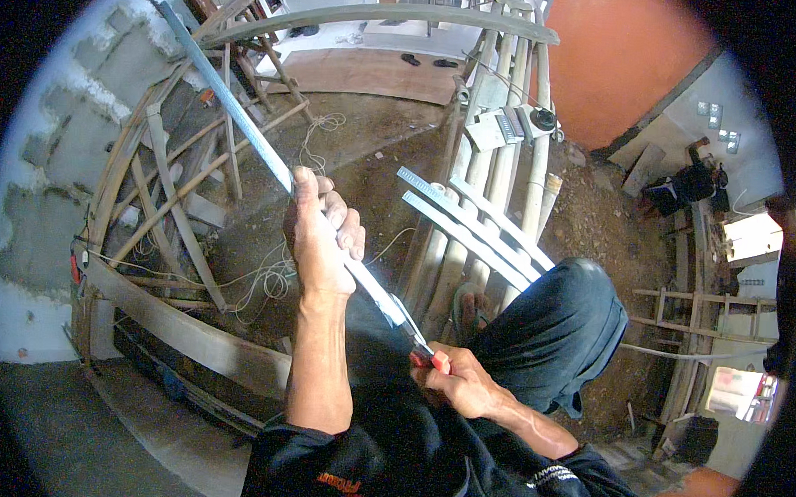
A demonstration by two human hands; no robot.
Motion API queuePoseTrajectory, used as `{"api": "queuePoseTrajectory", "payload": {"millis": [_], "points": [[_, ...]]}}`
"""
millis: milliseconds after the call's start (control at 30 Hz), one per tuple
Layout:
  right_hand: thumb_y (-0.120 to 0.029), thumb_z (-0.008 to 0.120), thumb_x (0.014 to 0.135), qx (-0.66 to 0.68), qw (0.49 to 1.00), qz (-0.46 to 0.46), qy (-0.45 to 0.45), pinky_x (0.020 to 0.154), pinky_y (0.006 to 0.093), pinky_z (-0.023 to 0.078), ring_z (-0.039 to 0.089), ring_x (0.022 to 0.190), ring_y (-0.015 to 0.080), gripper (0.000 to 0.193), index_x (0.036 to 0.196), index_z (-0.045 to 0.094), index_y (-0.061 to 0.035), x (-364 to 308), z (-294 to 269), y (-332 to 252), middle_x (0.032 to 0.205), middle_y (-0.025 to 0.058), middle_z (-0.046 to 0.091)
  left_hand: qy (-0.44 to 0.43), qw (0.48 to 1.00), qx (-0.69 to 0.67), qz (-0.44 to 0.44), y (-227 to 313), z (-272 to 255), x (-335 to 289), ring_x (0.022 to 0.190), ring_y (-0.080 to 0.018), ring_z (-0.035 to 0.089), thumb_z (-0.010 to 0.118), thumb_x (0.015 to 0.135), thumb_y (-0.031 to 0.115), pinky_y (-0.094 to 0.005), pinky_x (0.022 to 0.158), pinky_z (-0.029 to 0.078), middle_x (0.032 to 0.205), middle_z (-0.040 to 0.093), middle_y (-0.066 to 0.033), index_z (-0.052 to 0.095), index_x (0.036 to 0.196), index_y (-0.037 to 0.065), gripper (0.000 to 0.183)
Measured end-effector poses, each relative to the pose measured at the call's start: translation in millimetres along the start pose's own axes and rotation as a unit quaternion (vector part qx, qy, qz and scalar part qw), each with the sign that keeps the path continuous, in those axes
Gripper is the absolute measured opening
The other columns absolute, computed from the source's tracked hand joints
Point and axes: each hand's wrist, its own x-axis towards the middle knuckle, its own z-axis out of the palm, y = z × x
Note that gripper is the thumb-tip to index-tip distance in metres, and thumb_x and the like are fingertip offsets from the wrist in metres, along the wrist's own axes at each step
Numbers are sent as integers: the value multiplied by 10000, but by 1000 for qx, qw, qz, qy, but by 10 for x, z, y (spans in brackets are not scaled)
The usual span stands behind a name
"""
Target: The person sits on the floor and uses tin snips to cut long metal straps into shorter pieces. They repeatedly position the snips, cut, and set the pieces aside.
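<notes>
My left hand is closed around a long, thin metal channel, which slants from the far upper left down toward my lap. Near its lower end, my right hand grips a pair of tin snips by the red handles. The snips' jaws meet the channel's end; whether the metal is cut there I cannot tell. Several lighter metal strips stick out beyond my bent right knee, their near ends hidden behind it.
Bamboo poles run away from me at centre right, with a small grey device on them. Wooden framing stands at left, beside loose cord on the dirt floor. A plywood sheet with sandals lies at the back.
</notes>
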Motion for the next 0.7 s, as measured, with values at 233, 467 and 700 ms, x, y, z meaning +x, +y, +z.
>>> {"api": "queuePoseTrajectory", "payload": {"millis": [233,467,700], "points": [[-85,591,859,-40,999,-3,-11,654,288,434,497,718,97,154,994,597,-10,-8,-53,-8,778,-3,571,1,1000,0,-13,23,33,-13,379,-48,313,525,974,576,-217,313,261,555,339,72,515,922,157,422],[-89,604,857,-50,999,12,-3,690,284,441,504,756,99,161,997,597,-10,4,-68,69,813,6,585,-11,1000,18,-11,-4,46,-28,376,-42,303,512,975,588,-213,312,255,553,322,76,496,909,164,429],[-100,613,881,-67,998,4,-6,686,282,442,498,752,97,158,1014,587,-18,23,-70,115,819,-6,566,-9,1000,23,-8,-4,63,-17,382,-35,303,510,972,594,-212,312,254,569,312,77,482,890,173,430]]}}
